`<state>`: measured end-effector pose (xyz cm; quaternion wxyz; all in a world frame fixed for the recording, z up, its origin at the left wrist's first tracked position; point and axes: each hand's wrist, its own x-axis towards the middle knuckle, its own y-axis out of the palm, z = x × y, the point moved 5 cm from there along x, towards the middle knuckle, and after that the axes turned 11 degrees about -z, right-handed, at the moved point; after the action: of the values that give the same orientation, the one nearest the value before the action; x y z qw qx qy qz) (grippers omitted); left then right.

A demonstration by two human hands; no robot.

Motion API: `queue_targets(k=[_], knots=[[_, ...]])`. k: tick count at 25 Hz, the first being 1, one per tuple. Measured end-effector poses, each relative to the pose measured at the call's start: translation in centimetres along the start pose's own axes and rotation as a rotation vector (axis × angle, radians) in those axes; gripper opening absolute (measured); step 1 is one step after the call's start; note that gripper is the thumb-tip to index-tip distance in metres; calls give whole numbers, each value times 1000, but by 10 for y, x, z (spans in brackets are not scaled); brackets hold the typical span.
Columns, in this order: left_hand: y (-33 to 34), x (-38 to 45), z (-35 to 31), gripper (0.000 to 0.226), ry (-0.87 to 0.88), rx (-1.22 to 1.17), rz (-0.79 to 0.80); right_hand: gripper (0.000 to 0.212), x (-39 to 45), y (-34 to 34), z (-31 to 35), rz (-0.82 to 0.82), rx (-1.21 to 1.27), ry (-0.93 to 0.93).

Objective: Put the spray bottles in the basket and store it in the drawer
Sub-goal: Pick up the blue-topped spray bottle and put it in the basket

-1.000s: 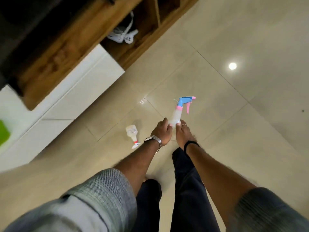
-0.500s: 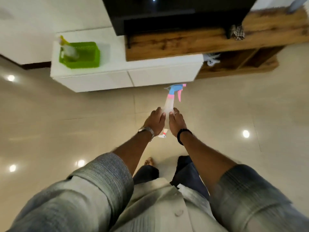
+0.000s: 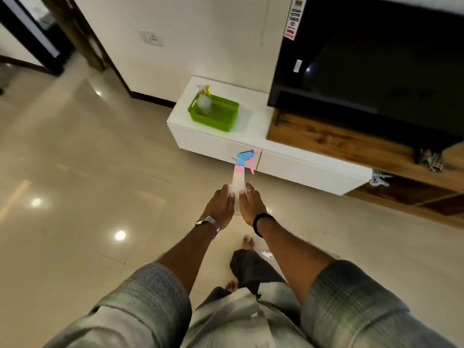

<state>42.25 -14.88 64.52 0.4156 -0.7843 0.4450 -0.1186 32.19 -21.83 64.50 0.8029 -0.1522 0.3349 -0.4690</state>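
Observation:
I hold a clear spray bottle [image 3: 238,175] with a blue and pink trigger head upright in front of me, my left hand [image 3: 220,205] and my right hand [image 3: 251,202] both wrapped around its lower body. A green basket [image 3: 218,117] stands on the white cabinet top [image 3: 252,109] ahead. Inside its left end stands another clear spray bottle [image 3: 204,101] with a yellow trigger. Below the top, the white drawer fronts [image 3: 308,170] are closed. A small white and red object [image 3: 266,254] lies on the floor by my leg, mostly hidden by my right arm.
A black TV [image 3: 376,61] stands on a wooden unit [image 3: 339,141] to the right of the basket. White items [image 3: 379,180] sit in the open wooden shelf below. A glossy tiled floor [image 3: 88,184] stretches left toward a dark doorway [image 3: 37,33].
My view has swung from the floor up to the cabinet. The basket has come from far left into the middle. Both hands stay on the blue and pink bottle, now nearer the cabinet.

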Motion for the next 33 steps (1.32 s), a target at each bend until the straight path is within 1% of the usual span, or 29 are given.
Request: queue_targets(k=[5, 9, 11, 13, 16, 21, 25, 27, 30, 33], knots=[[-31, 72, 13, 44, -58, -16, -60, 50, 70, 18, 59, 35, -24, -119], [-56, 145, 3, 52, -105, -35, -89, 58, 139, 25, 102, 33, -8, -73], [-67, 178, -1, 55, -95, -42, -92, 62, 173, 26, 121, 45, 10, -80], [-74, 214, -4, 58, -74, -19, -92, 63, 208, 24, 139, 48, -3, -91], [-79, 254, -3, 62, -87, -15, -79, 61, 248, 26, 154, 43, -7, -71], [-78, 325, 5, 67, -40, 29, 9, 56, 307, 37, 169, 32, 9, -8], [-73, 399, 25, 75, 18, 83, 108, 54, 368, 54, 180, -35, 14, 19], [-71, 432, 37, 76, 55, 109, 161, 56, 397, 62, 185, -65, 3, 38], [-55, 500, 78, 74, 123, 179, 281, 62, 460, 91, 187, -117, -6, 84], [-29, 570, 128, 71, 222, 340, 358, 62, 528, 134, 179, -172, -20, 100]])
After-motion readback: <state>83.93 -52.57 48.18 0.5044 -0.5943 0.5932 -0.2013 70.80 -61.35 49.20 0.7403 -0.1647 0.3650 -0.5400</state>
